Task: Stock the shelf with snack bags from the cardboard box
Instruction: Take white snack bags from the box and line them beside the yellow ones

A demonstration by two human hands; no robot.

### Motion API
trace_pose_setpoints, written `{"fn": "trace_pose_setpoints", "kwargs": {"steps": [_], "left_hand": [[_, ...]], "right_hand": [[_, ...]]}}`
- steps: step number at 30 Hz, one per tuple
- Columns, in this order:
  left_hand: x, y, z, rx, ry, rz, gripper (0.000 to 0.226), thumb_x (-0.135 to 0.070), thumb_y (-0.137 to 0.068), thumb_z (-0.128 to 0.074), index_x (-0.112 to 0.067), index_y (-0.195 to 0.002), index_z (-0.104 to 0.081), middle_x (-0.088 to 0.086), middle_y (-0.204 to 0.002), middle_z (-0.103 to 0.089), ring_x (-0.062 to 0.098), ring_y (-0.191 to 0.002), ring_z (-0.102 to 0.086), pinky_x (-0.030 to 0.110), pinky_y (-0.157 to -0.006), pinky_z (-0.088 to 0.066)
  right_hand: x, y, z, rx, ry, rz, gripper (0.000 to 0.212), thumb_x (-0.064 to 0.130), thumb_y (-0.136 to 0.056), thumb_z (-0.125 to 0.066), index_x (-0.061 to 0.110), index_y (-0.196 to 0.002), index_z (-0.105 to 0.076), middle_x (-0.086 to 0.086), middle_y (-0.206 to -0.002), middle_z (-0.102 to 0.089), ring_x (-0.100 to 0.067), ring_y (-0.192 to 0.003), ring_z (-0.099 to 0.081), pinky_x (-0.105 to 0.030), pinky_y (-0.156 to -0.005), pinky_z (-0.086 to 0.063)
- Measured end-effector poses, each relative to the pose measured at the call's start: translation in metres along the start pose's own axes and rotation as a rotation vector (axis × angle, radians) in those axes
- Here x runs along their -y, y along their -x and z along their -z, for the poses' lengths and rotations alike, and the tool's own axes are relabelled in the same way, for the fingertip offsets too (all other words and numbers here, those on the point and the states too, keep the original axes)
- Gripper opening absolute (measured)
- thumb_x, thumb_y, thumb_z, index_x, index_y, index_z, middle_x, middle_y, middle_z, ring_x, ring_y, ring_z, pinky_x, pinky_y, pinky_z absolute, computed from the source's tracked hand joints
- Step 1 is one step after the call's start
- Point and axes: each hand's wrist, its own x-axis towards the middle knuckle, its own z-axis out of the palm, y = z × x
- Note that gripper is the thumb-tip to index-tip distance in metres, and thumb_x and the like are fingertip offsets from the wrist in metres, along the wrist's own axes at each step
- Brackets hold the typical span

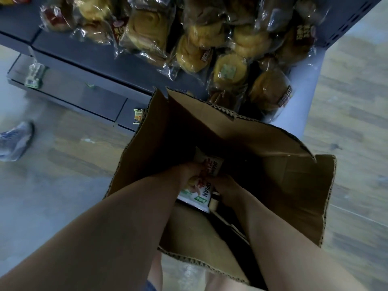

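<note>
Both bare forearms are reaching down into the open brown cardboard box. Inside it, the left hand and the right hand are each curling their grip around the white printed snack bags, which are lying low in the box. Beyond the box, the dark grey metal shelf is carrying clear-wrapped bread rolls.

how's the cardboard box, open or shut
Open: cardboard box flaps spread; left hand and right hand grip a snack bag inside.
</note>
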Motion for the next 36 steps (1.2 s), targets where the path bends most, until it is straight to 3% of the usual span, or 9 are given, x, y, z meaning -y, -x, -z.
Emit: {"fn": "trace_pose_setpoints", "kwargs": {"steps": [3,7,11,17,21,25,31,34,36], "left_hand": [[-0.004,0.013,0.011,-0.025,-0.015,-0.041,0.041,-0.015,-0.1,-0.043,0.007,-0.135,-0.041,0.021,-0.139,-0.043,0.035,-0.131,-0.039,0.037,-0.098,-0.037],[-0.012,0.048,0.028,-0.014,-0.093,-0.008,0.046,-0.02,-0.098,-0.049,0.002,-0.137,-0.039,0.021,-0.141,-0.041,0.036,-0.131,-0.038,0.042,-0.105,-0.036],[-0.021,0.086,0.042,0.043,0.024,-0.116,0.037,-0.017,-0.096,-0.052,-0.001,-0.129,-0.048,0.018,-0.123,-0.057,0.035,-0.117,-0.053,0.044,-0.093,-0.045],[-0.028,0.147,0.065,0.201,-0.006,-0.419,0.054,-0.026,-0.086,-0.067,-0.028,-0.134,-0.042,-0.001,-0.124,-0.059,0.019,-0.113,-0.055,0.043,-0.093,-0.046],[-0.042,0.185,0.068,0.139,-0.043,-0.656,0.039,-0.014,-0.088,-0.065,-0.01,-0.125,-0.053,-0.001,-0.1,-0.065,-0.001,-0.076,-0.063,0.013,-0.057,-0.052],[-0.054,0.222,0.074,0.17,-0.069,-0.772,0.02,-0.01,-0.087,-0.065,-0.011,-0.106,-0.059,-0.002,-0.091,-0.07,0.001,-0.075,-0.069,0.016,-0.065,-0.054],[-0.068,0.276,0.084,0.085,0.019,-0.964,0.012,-0.013,-0.09,-0.062,-0.013,-0.102,-0.063,0.013,-0.102,-0.071,0.026,-0.094,-0.069,0.045,-0.083,-0.057],[-0.079,0.31,0.081,-0.026,0.075,-1.064,0.008,-0.02,-0.094,-0.056,-0.016,-0.091,-0.063,0.004,-0.085,-0.072,0.01,-0.072,-0.07,0.029,-0.062,-0.057],[-0.087,0.332,0.076,-0.126,0.086,-1.133,0.023,-0.03,-0.097,-0.047,-0.019,-0.083,-0.061,-0.002,-0.078,-0.068,0.004,-0.069,-0.067,0.02,-0.064,-0.053]], "right_hand": [[0.008,0.021,0.004,0.044,-0.064,0.041,0.012,0.022,-0.091,-0.064,0.013,-0.098,-0.061,0.0,-0.088,-0.066,-0.006,-0.073,-0.064,-0.02,-0.056,-0.048],[0.017,0.049,0.004,0.083,0.022,0.058,0.051,0.026,-0.082,-0.074,0.017,-0.128,-0.053,0.002,-0.118,-0.065,-0.013,-0.105,-0.06,-0.033,-0.084,-0.047],[0.034,0.089,0.001,0.063,0.186,0.148,0.044,0.025,-0.08,-0.075,0.022,-0.12,-0.055,-0.002,-0.122,-0.062,-0.021,-0.111,-0.058,-0.036,-0.095,-0.047],[0.06,0.143,0.008,0.044,0.161,0.32,0.037,0.011,-0.081,-0.074,0.015,-0.116,-0.062,-0.001,-0.115,-0.069,-0.01,-0.099,-0.065,-0.017,-0.08,-0.047],[0.079,0.186,0.014,0.063,0.212,0.38,0.02,0.01,-0.085,-0.071,0.021,-0.1,-0.064,0.002,-0.108,-0.07,-0.003,-0.089,-0.065,-0.014,-0.076,-0.048],[0.096,0.231,0.02,0.048,0.281,0.498,0.023,0.012,-0.085,-0.071,0.018,-0.106,-0.064,0.008,-0.102,-0.071,0.004,-0.082,-0.067,-0.007,-0.061,-0.047],[0.112,0.275,0.01,-0.189,0.281,0.791,0.048,0.026,-0.084,-0.071,0.022,-0.123,-0.042,0.01,-0.117,-0.063,-0.003,-0.11,-0.061,-0.026,-0.091,-0.053],[0.122,0.302,-0.003,-0.375,0.315,0.993,0.054,0.033,-0.083,-0.068,0.028,-0.123,-0.032,0.009,-0.122,-0.054,-0.003,-0.113,-0.056,-0.026,-0.096,-0.049],[0.132,0.319,-0.015,-0.462,0.335,1.113,0.061,0.034,-0.083,-0.066,0.029,-0.128,-0.025,0.01,-0.124,-0.05,0.0,-0.115,-0.052,-0.022,-0.098,-0.045]]}}
